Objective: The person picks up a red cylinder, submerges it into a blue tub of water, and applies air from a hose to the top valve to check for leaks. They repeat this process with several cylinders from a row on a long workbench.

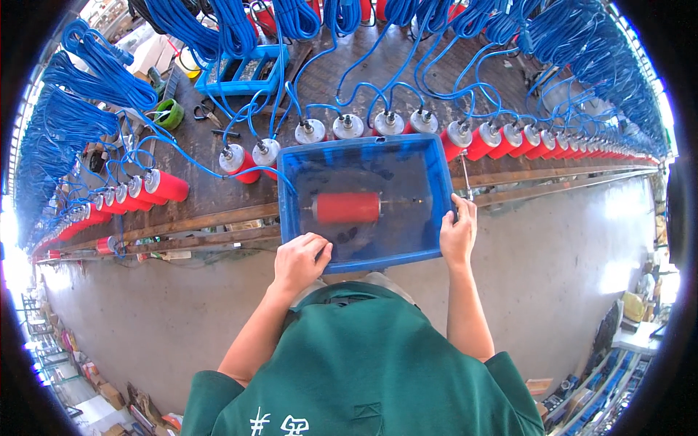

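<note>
A rectangular blue plastic tub (440,167) is in front of me, its far side overlapping the workbench edge. Inside it a red cylinder (347,207) lies on its side, with what looks like water around it. From the left, a blue cable (211,171) runs over the tub's left rim. My left hand (299,261) is curled over the near left corner of the tub, fingertips partly hidden. On the right side, my right hand (459,229) grips the rim with the thumb upward and the other fingers wrapped round it.
Red cylinders with metal caps (458,136) line the bench's (320,80) front edge on both sides. Blue cable coils (233,29) hang along the back. Scissors (206,112), a green tape roll (169,114) and a blue basket (243,86) lie at the back left.
</note>
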A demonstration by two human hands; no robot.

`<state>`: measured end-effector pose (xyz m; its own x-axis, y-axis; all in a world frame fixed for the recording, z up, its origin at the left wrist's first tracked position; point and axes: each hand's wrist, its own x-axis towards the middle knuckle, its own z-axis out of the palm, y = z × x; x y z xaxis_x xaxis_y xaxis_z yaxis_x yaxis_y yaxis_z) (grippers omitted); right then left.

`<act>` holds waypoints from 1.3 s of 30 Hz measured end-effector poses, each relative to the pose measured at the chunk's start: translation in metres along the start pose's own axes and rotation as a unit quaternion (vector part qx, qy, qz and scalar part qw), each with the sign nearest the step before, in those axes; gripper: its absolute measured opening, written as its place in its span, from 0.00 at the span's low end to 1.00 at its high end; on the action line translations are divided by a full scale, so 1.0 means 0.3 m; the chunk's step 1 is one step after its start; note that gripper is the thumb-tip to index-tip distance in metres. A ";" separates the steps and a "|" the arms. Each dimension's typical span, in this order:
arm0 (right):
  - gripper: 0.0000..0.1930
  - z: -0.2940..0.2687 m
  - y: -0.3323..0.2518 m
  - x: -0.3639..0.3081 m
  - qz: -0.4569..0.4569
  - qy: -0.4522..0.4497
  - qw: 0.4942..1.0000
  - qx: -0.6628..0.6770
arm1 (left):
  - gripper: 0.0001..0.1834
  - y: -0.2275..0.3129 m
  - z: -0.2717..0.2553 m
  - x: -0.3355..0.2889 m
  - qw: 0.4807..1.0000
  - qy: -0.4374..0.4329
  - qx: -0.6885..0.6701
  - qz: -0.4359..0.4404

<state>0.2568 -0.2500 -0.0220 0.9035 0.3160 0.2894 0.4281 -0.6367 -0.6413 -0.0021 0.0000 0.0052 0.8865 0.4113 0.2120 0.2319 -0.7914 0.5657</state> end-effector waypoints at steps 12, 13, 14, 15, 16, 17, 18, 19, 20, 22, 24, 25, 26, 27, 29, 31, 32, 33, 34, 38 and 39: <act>0.22 0.002 0.000 0.004 0.012 -0.005 1.000 0.010 | 0.29 -0.054 0.049 0.210 0.986 -0.110 0.057 0.114; 0.22 0.004 0.004 0.003 0.008 -0.002 1.000 0.010 | 0.32 -0.053 0.066 0.247 0.981 -0.121 0.077 0.131; 0.22 0.006 0.010 0.003 0.005 0.001 1.000 0.010 | 0.35 -0.054 0.085 0.277 0.975 -0.132 0.096 0.149; 0.22 0.007 0.015 0.003 0.005 0.004 1.000 0.012 | 0.35 -0.060 0.106 0.297 0.974 -0.136 0.096 0.155; 0.22 0.003 0.006 -0.001 0.014 0.004 1.000 0.010 | 0.37 -0.064 0.127 0.318 0.965 -0.176 0.125 0.146; 0.22 0.002 -0.002 -0.003 0.008 0.010 1.000 0.003 | 0.38 -0.067 0.146 0.336 0.954 -0.216 0.154 0.137; 0.22 0.002 -0.006 -0.004 0.001 0.015 1.000 -0.004 | 0.38 -0.071 0.163 0.353 0.952 -0.219 0.155 0.144; 0.22 0.000 -0.008 -0.002 0.013 0.011 1.000 0.011 | 0.41 -0.065 0.177 0.373 0.944 -0.257 0.169 0.118; 0.22 -0.002 -0.011 -0.003 0.024 0.004 1.000 0.011 | 0.43 -0.059 0.189 0.392 0.934 -0.294 0.183 0.091; 0.22 -0.011 -0.022 -0.003 0.028 0.003 1.000 0.011 | 0.47 -0.068 0.208 0.414 0.920 -0.318 0.203 0.105; 0.21 -0.012 -0.022 -0.002 0.016 0.007 1.000 -0.007 | 0.53 -0.103 0.251 0.414 0.922 -0.295 0.223 0.114; 0.21 -0.018 -0.031 -0.004 0.022 0.005 1.000 -0.007 | 0.55 -0.103 0.256 0.419 0.915 -0.304 0.234 0.123; 0.21 -0.026 -0.039 -0.004 0.028 0.003 1.000 -0.008 | 0.55 -0.101 0.261 0.420 0.912 -0.308 0.236 0.131; 0.21 -0.015 -0.023 -0.006 0.023 0.008 1.000 -0.012 | 0.55 -0.098 0.268 0.419 0.915 -0.304 0.237 0.119; 0.21 -0.016 -0.034 -0.003 0.028 0.007 1.000 -0.005 | 0.56 -0.093 0.256 0.432 0.914 -0.303 0.247 0.111; 0.22 -0.015 -0.031 -0.002 0.036 0.009 0.999 0.001 | 0.56 -0.069 0.244 0.451 0.906 -0.316 0.255 0.122; 0.22 -0.016 -0.031 0.001 0.032 0.006 0.999 0.003 | 0.57 -0.051 0.231 0.461 0.900 -0.328 0.258 0.127; 0.22 -0.018 -0.032 0.002 0.028 0.003 1.000 0.005 | 0.57 -0.036 0.214 0.470 0.897 -0.330 0.263 0.130; 0.22 -0.017 -0.029 0.000 0.032 0.007 0.999 0.010 | 0.56 0.011 0.178 0.487 0.881 -0.347 0.291 0.140; 0.21 -0.021 -0.034 -0.001 0.027 0.008 0.999 0.021 | 0.57 0.158 0.039 0.547 0.815 -0.419 0.372 0.147; 0.21 -0.021 -0.035 0.000 0.029 0.004 0.999 0.027 | 0.57 0.169 0.016 0.555 0.800 -0.428 0.393 0.149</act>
<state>0.2524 -0.2477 -0.0107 0.9273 0.2735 0.2555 0.3728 -0.6147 -0.6951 0.1590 0.0261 0.0655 0.8212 -0.0432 -0.5691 -0.1594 -0.9748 -0.1561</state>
